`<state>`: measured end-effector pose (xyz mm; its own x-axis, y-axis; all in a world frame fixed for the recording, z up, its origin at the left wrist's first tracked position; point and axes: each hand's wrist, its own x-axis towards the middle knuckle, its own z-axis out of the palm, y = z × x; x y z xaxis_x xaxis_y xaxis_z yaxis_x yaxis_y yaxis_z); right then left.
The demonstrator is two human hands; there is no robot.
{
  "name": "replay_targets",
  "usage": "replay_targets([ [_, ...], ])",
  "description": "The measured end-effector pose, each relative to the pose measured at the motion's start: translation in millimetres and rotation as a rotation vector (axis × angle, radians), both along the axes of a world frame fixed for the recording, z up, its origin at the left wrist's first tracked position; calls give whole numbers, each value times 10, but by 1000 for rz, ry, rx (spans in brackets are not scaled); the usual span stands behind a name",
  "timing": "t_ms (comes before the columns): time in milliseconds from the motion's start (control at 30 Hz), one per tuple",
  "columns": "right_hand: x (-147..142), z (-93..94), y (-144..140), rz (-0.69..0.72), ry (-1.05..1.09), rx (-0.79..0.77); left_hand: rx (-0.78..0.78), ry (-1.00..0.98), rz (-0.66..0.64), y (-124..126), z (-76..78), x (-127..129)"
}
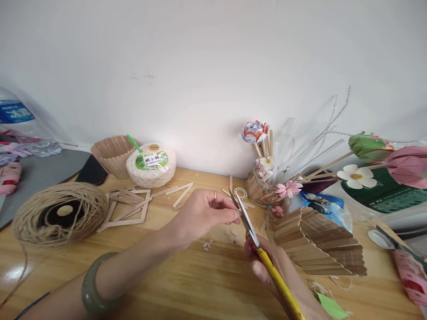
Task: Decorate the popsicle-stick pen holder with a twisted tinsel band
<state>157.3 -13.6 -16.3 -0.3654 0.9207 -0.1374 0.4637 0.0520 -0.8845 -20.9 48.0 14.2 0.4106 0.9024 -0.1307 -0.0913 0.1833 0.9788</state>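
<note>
My left hand, with a ring on one finger, is closed in a pinch at the middle of the view. Whatever sits between its thumb and fingertips is too small to make out. Scissors with yellow handles are gripped in my right hand. Their blades stand slightly apart and point up and away, right beside the left fingertips. Below the hands, small cut bits of wood lie on the wooden table.
To the left are a twine ball, craft-stick frames, a stick-walled container and a wrapped coconut. On the right stand a pot of paper flowers and a larger craft-stick basket. Loose sticks lie farther back.
</note>
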Motion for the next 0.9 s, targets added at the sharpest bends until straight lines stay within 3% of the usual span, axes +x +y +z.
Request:
replay_targets([
  [700, 12, -53, 21, -35, -32, 38, -45, 6, -2, 8, 33, -10],
  [900, 16, -114, 3, -82, 27, -33, -28, -10, -2, 19, 30, -33],
])
